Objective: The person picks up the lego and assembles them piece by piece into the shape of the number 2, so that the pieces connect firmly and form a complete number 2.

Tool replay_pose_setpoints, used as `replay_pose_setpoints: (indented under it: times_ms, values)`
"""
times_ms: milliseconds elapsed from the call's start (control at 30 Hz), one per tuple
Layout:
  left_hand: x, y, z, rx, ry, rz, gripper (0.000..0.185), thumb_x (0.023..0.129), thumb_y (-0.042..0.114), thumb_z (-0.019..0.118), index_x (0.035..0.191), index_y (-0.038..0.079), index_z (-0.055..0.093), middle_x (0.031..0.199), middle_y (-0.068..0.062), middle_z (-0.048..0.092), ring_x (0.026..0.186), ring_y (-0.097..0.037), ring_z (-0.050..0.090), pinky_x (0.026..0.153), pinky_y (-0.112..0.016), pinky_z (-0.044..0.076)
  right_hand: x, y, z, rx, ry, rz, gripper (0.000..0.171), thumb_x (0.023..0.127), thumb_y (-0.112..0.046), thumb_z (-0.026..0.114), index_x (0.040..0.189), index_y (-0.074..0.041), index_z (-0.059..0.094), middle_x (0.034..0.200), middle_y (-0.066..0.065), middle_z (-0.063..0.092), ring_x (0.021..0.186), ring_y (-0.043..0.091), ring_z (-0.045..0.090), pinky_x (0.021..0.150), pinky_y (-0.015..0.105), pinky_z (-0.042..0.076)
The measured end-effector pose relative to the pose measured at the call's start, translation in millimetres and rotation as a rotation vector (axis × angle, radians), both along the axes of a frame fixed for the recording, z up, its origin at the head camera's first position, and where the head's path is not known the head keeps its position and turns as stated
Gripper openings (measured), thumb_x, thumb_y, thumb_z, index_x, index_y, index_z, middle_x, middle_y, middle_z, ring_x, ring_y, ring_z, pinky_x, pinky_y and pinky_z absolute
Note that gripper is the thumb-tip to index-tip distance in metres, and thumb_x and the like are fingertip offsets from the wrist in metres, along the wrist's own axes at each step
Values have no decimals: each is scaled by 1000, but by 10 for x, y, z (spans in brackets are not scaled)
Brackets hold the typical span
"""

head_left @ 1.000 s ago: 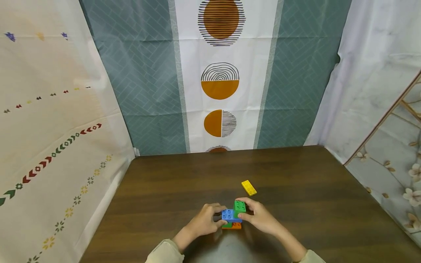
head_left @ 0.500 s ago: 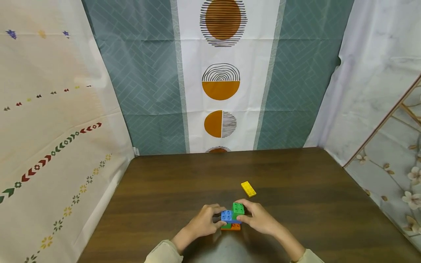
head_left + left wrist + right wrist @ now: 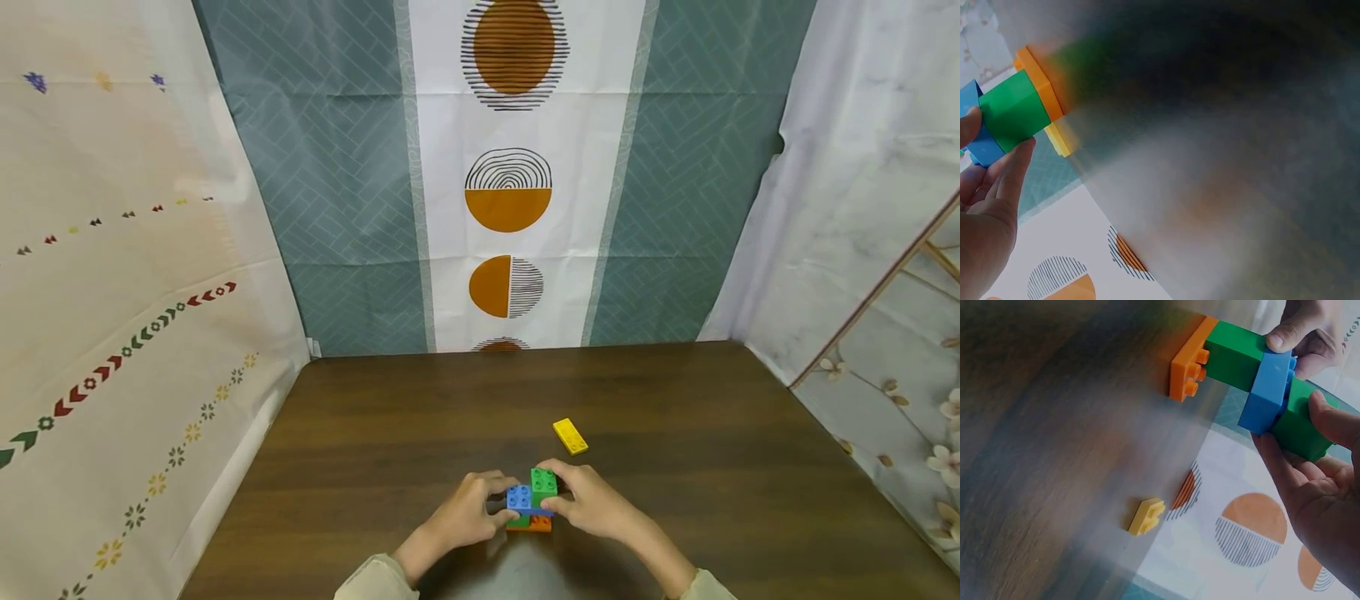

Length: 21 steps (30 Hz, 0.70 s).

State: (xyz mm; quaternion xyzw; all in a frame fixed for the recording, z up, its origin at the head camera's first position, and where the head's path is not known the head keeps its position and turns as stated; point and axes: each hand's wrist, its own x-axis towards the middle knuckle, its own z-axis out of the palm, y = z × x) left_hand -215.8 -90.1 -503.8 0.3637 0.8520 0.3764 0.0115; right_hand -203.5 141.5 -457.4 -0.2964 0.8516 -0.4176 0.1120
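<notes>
both hands on the brick stack near the table front edge | left hand pinching the blue side, right hand curled round the green top brick | loose yellow plate just past the stack, far-right, long axis slanted, right hand's closer

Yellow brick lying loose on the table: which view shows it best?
Head view: the yellow brick lies whole and sharp on the table, beyond both hands. Right wrist shows it small and side-on. Left wrist shows only a yellow edge behind the stack, partly blurred.
</notes>
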Motion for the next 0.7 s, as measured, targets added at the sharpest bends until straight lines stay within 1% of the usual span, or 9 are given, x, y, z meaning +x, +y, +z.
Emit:
replay_pose_setpoints:
  times_ms: [100,200,267,433,533,700]
  values:
    - [-9,-5,-21,12,24,-10,29,86,10,73,113,1,68,98,-3,70,91,-4,64,82,-18,56,-12,-1,-28,0,27,8,39,94,-14,63,125,8,53,90,2,66,78,-1,55,68,18,49]
    - [-25,2,-33,26,48,-16,28,85,9,74,111,2,69,97,-3,70,90,-2,63,81,-16,55,-21,5,-33,0,57,16,39,94,-15,63,124,8,53,90,2,67,83,0,59,70,18,51]
    - [-24,8,-48,39,60,-13,27,85,9,74,110,3,69,96,-3,70,88,0,62,80,-16,55,-13,7,-34,5,72,14,38,94,-15,63,123,7,54,91,2,68,87,5,64,72,20,53]
    - [-41,23,-70,63,66,-5,28,84,9,75,111,2,69,97,-4,71,88,0,63,80,-14,54,4,14,-18,26,107,3,36,94,-16,63,122,5,54,94,3,70,92,16,69,75,22,55]
    - [-36,5,-71,70,59,4,29,84,9,75,111,2,69,99,-6,72,89,-2,65,80,-15,55,12,-3,-11,39,111,2,38,94,-18,64,123,4,54,95,3,71,91,15,68,75,21,55]
    - [-22,-19,-72,97,31,-5,30,84,9,75,111,0,69,102,-9,73,91,-4,66,79,-16,56,13,-21,-8,52,79,6,39,94,-19,64,123,5,53,93,1,71,87,9,66,73,21,53]
